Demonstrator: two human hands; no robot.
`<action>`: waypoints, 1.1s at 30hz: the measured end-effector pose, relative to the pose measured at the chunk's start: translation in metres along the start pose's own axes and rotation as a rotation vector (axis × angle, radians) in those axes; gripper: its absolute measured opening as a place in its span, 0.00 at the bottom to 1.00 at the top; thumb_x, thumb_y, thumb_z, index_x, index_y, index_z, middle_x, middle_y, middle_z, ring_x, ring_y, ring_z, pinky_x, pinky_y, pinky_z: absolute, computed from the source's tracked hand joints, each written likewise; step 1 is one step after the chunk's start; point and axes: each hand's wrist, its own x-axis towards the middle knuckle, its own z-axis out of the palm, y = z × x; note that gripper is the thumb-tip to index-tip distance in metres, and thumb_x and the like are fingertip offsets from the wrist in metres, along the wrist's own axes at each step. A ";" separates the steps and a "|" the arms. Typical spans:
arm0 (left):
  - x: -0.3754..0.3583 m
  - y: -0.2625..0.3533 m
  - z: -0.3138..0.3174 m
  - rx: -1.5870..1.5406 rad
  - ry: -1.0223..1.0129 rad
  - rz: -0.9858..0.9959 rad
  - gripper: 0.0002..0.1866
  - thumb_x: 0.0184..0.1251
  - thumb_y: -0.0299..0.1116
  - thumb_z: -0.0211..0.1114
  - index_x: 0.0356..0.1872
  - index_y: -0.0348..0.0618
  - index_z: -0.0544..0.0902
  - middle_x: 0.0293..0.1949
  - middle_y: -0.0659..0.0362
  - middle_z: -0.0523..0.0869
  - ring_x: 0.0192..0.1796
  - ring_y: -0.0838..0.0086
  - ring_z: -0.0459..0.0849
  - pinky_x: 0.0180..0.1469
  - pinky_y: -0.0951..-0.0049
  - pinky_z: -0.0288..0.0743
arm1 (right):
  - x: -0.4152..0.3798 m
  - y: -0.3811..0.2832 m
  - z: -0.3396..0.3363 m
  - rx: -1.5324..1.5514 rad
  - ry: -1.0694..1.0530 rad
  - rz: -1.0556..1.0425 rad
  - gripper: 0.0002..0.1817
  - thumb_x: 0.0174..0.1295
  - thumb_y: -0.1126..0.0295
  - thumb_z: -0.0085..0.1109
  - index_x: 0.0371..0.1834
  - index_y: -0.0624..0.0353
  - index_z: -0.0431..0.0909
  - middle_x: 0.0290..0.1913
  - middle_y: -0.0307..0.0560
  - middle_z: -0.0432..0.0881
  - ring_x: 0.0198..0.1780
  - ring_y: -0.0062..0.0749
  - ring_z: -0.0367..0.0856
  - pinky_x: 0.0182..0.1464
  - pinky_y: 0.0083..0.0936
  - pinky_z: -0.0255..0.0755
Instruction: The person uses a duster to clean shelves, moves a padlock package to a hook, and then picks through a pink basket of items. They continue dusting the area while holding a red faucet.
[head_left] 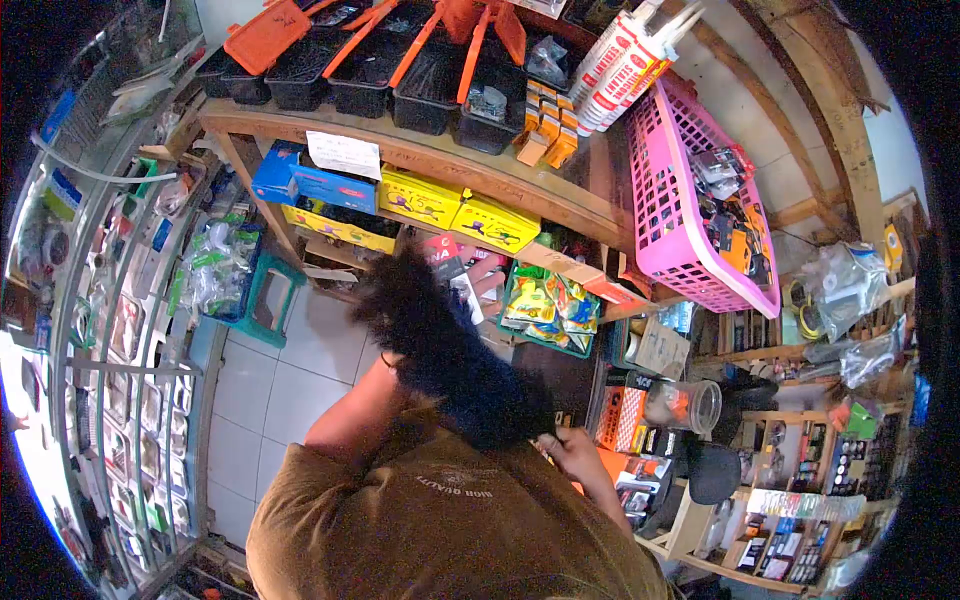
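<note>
A dark blue-black fuzzy duster slants across the middle of the head view, its ragged tip toward the shelf. At its lower end, near my chest, my right hand has its fingers curled around what looks like the handle. My left forearm reaches up to the duster, with a thin dark band at the wrist. Most of my left hand is hidden behind the fuzz, so its grip does not show. Just beyond the duster are a pink and black package and a green basket of colourful packets.
Black bins with orange parts line the wooden shelf. Yellow boxes sit underneath. White sealant tubes and a pink basket stand at right. A teal stool and glass display shelves are at left.
</note>
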 end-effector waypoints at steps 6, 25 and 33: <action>-0.009 0.004 -0.006 -0.060 -0.004 0.082 0.38 0.57 0.64 0.41 0.62 0.47 0.58 0.61 0.49 0.63 0.61 0.54 0.62 0.58 0.44 0.57 | 0.000 -0.004 0.006 -0.022 -0.035 -0.297 0.23 0.59 0.59 0.53 0.13 0.65 0.64 0.11 0.46 0.60 0.15 0.23 0.57 0.18 0.27 0.52; -0.012 0.002 0.014 -0.145 0.080 0.156 0.32 0.62 0.58 0.38 0.61 0.47 0.59 0.60 0.50 0.63 0.61 0.57 0.63 0.60 0.47 0.55 | -0.006 -0.008 0.000 0.233 -0.004 0.164 0.24 0.60 0.53 0.49 0.18 0.64 0.71 0.12 0.45 0.68 0.17 0.27 0.66 0.22 0.29 0.61; -0.009 0.000 0.027 -0.090 -0.032 0.192 0.35 0.61 0.61 0.39 0.61 0.43 0.59 0.60 0.49 0.63 0.61 0.60 0.63 0.60 0.53 0.57 | -0.012 -0.017 -0.003 0.243 0.098 0.193 0.25 0.60 0.57 0.52 0.11 0.62 0.64 0.11 0.35 0.58 0.18 0.18 0.56 0.19 0.27 0.53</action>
